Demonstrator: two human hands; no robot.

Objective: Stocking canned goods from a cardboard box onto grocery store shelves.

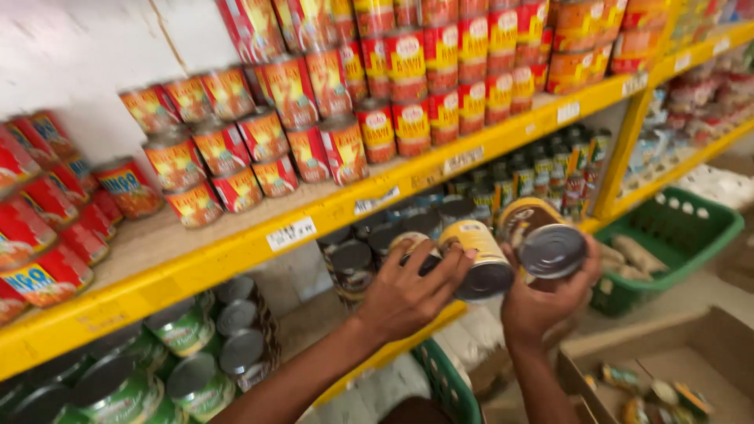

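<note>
A: Surface? Room?
B: Yellow shelf rack [236,251] against a white wall [71,55]; red cans [314,118] stacked on top, green-label cans [188,330] below.
A: Containers?
B: Green basket [683,235] on the floor holds packets; cardboard box [667,369] holds small tins.
A: Hands?
B: Left hand [404,294] curled round a yellow can [475,259]; right hand [546,294] gripping a second can [542,239], both before the middle shelf.

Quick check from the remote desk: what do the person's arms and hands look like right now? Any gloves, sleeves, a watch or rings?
Both hands are bare: no gloves on the left hand or the right hand. Both forearms are uncovered as far as the frame shows, with no sleeve in view. No watch, bracelet or ring is visible, though the picture is motion-blurred.
</note>
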